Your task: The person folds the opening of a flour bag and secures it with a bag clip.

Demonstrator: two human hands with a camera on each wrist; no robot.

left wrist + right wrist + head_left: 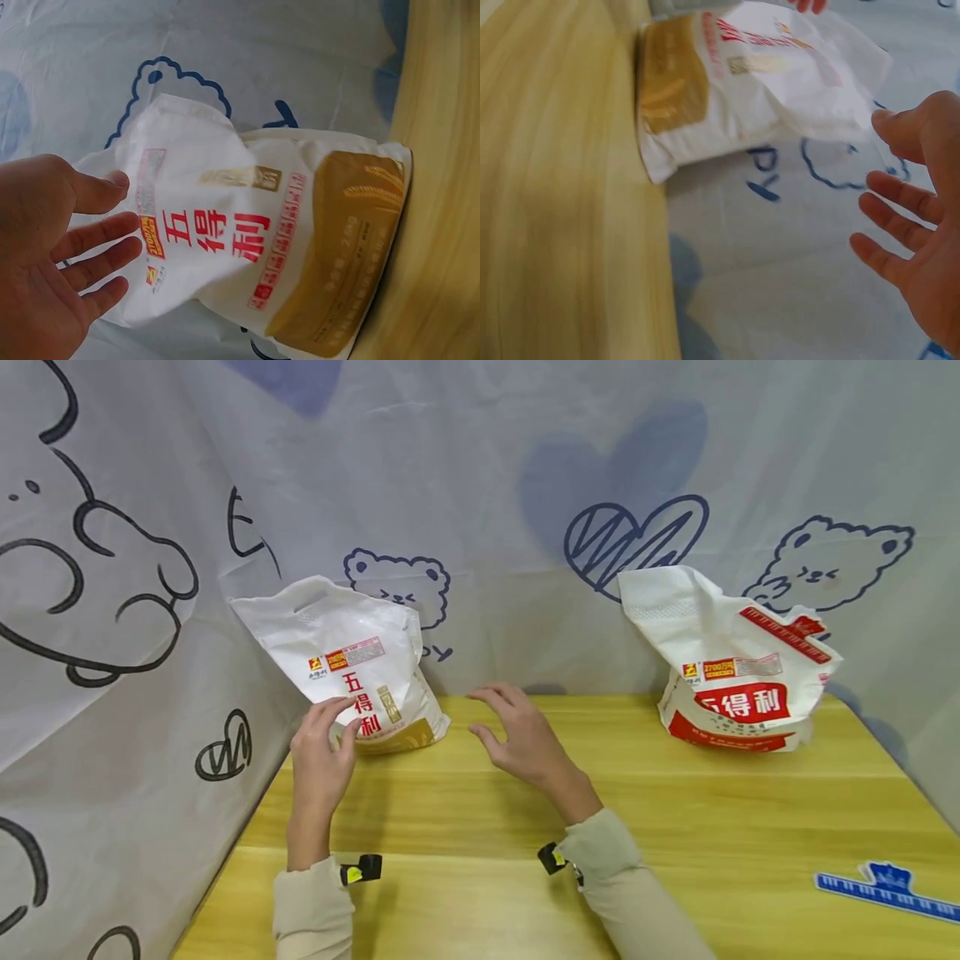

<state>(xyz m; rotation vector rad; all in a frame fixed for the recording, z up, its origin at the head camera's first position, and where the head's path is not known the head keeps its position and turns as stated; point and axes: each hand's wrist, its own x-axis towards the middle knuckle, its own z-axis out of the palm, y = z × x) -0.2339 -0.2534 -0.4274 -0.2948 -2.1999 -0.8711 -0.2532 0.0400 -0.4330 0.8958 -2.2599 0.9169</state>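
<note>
A white flour bag (390, 685) with red lettering and a gold-brown base stands at the back left of the table, its top leaning left. My left hand (322, 760) is in front of its left side, fingers spread and relaxed, gripping nothing. In the left wrist view the left hand (60, 255) is beside the bag's (225, 232) upper part; whether it touches cannot be told. To the bag's right, my right hand (525, 743) is held apart from it with loosely bent fingers. The right wrist view shows the right hand (922, 217) holding nothing.
Another flour bag (742, 693) with a red base stands at the back right, a red bear-topped clip (787, 631) on its top. A blue clip (888, 889) lies at the table's (465, 893) front right. Printed cloth (480, 527) encloses the back and sides.
</note>
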